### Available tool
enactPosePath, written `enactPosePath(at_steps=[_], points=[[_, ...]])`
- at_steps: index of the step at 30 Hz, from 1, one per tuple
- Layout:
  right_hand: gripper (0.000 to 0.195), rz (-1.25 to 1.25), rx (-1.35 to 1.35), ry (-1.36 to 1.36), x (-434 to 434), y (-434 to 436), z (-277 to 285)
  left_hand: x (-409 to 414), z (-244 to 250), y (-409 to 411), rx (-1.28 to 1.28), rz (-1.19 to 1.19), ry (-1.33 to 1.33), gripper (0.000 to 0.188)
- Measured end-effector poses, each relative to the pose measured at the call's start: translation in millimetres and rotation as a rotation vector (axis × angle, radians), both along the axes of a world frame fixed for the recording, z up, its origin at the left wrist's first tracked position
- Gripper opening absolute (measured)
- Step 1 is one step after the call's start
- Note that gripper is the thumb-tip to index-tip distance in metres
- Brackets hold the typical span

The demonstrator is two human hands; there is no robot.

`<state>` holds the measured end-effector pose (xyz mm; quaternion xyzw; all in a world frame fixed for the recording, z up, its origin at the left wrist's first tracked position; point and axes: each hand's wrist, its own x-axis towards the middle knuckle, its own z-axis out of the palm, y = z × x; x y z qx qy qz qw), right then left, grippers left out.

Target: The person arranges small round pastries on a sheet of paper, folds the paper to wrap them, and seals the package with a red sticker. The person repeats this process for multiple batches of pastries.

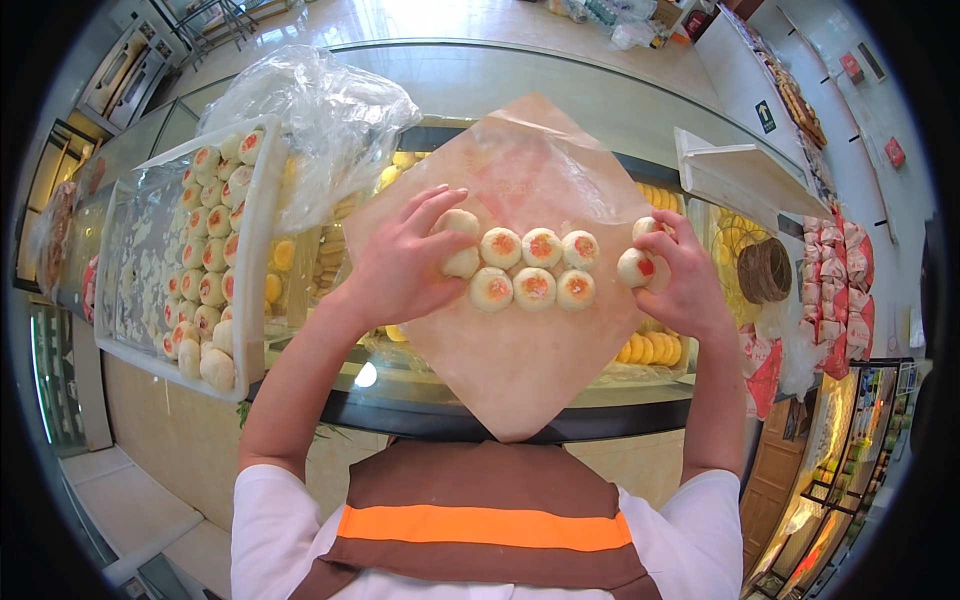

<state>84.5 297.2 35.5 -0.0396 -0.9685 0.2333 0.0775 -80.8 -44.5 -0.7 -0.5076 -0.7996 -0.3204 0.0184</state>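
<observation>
A square sheet of translucent wrapping paper lies cornerwise on a glass counter in front of me. Two rows of round white pastries with red-stamped tops sit at its middle. At the left end of the rows, my left hand is closed around two pale pastries, their tops mostly turned away. My right hand grips two more pastries, one above the other, a gap away from the rows' right end. The fingers partly cover the upper one.
To the left stands a white plastic tray of similar pastries, with a crumpled clear plastic bag behind it. On the right are a white angled stand, a roll of brown twine and red-and-white wrapped packets. Yellow pastries show beneath the glass.
</observation>
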Motion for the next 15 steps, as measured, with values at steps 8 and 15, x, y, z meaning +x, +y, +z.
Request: enactPosePath(at_steps=[8, 15], points=[[0.041, -0.056, 0.069, -0.03, 18.2, 5.9, -12.6, 32.8, -6.6, -30.8, 0.045, -0.03, 0.001, 0.035], [0.042, -0.034, -0.006, -0.036, 18.8, 3.5, -12.0, -3.2, 1.9, 8.1, 0.112, 0.177, -0.257, 0.034]])
